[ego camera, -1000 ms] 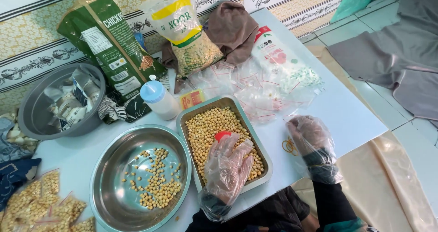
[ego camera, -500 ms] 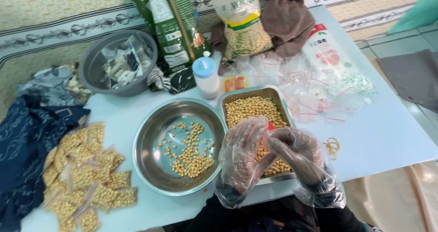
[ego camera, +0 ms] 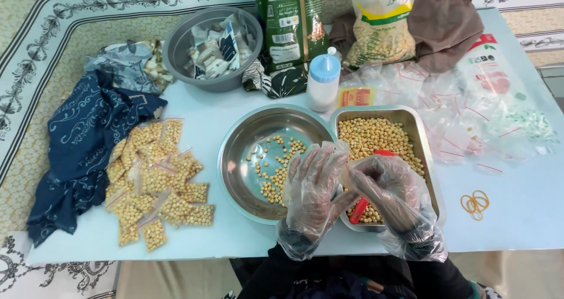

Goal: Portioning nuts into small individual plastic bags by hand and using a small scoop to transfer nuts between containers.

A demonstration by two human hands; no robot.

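Wearing thin see-through plastic gloves, the two hands meet over the table's near edge. The left hand [ego camera: 311, 184] has its fingers spread wide and flat, partly over the round metal bowl [ego camera: 258, 128]. The right hand [ego camera: 385, 184] is curled, with its fingertips touching the left hand's fingers. Something small and clear seems to be pinched between them, but it is too hard to see to be sure.

Under the right hand sits a metal tray [ego camera: 411, 120] full of yellow beans [ego camera: 373, 135]. A red scoop [ego camera: 359, 210] lies in the tray, poking out below the right hand. The round bowl sits just left of the tray and has only a few beans in it.

A pile of small filled bags [ego camera: 155, 178] lies on the left part of the table [ego camera: 529, 181], next to a dark blue cloth [ego camera: 88, 140]. Empty clear bags [ego camera: 446, 105] lie behind and to the right of the tray. Some rubber bands [ego camera: 474, 202] lie to the right of the tray. A white bottle with a blue cap [ego camera: 323, 81] stands behind the bowl and tray. A grey bowl [ego camera: 182, 40] of wrappers sits farther back.
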